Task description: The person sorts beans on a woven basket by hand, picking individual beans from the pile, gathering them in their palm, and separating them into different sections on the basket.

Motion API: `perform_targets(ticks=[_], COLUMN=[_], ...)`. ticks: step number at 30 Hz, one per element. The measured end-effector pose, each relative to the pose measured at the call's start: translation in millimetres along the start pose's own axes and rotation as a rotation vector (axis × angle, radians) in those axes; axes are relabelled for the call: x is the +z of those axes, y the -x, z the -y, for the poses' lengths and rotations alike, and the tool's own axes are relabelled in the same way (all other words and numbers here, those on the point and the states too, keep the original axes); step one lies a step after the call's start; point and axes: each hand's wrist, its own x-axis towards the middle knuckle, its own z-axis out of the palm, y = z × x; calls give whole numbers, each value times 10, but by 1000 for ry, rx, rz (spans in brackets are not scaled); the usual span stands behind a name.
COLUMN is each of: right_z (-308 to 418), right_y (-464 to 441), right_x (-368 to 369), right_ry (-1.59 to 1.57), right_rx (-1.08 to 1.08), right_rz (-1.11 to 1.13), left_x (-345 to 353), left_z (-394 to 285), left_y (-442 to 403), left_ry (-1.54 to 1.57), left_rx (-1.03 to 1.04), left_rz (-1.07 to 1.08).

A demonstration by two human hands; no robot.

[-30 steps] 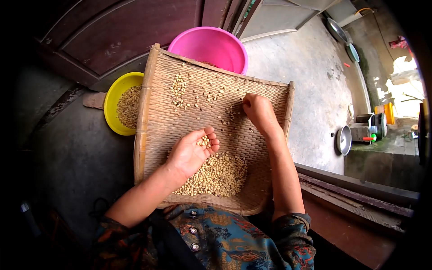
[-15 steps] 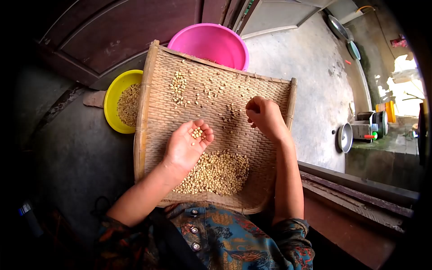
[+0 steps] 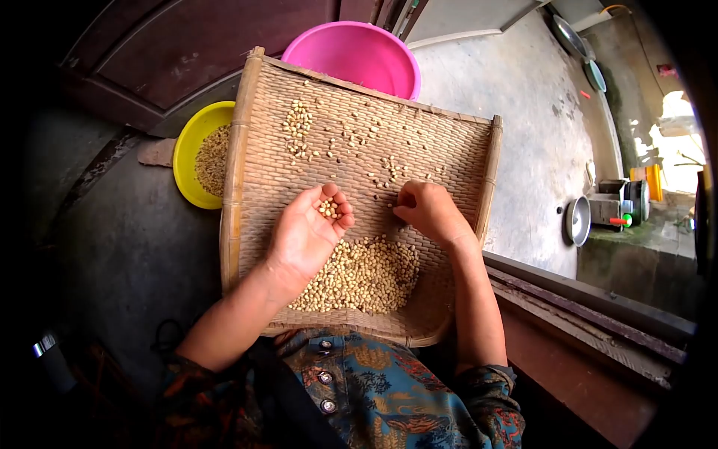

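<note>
A woven bamboo winnowing tray [image 3: 299, 177] rests at my lap, with a heap of pale yellow beans [image 3: 359, 278] at its near end. My left hand [image 3: 308, 232] is palm up over the tray, fingers curled into a cup around a small handful of beans [image 3: 329, 209]. My right hand [image 3: 432, 212] is closed in a pinch, low over the weave to the right of it. A single bean [image 3: 390, 205] lies by its fingertips; whether anything is between them is hidden. Loose beans [image 3: 297, 120] are scattered across the tray's far part.
A pink basin [image 3: 351, 52] stands beyond the tray's far edge. To the left, a yellow basin [image 3: 184, 153] holds brownish grains. Past the door sill [image 3: 583, 299] on the right are a metal bowl [image 3: 578, 221] and several containers on the ground. A dark door [image 3: 187, 52] is at upper left.
My right hand has come down and slightly left, closer to the heap. My left hand stays cupped with its beans. The view has shifted a little.
</note>
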Motion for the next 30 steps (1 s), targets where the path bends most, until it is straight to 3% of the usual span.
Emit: perform_targets(ticks=[2,4,8,12,16,20,23,27,30], right_z=[57,68,103,168,391,41,-60,123,157], right_y=[-8,-30,-15,75,181,-121,-299,-322,-461], right_x=[142,340,420,183,-92,-57,-72,-141,-34], right_ry=[-6,243,506,98,-454,190,130,-14,124], right_rx=[-114,-201,-171,-73,-97,150,225,-35,-163], right_rz=[-101,-260,-285,-206,36,-351,-270,-363,-416], left_x=[-2,-5,-16,14,20,44,23,82,55], left_z=[26,54,84,124,153,125,142,157,169], left_y=[-6,-3,-3,18,9,42,47,55,30], left_ry=[-18,-51,-100,-128,-83,-54,-43,-56,-48], left_rx=[0,0,-6,-12,-8,-54,-65,-66,-74], left_rz=[-12,-38,-45,-101,-91,-19,0,-22,2])
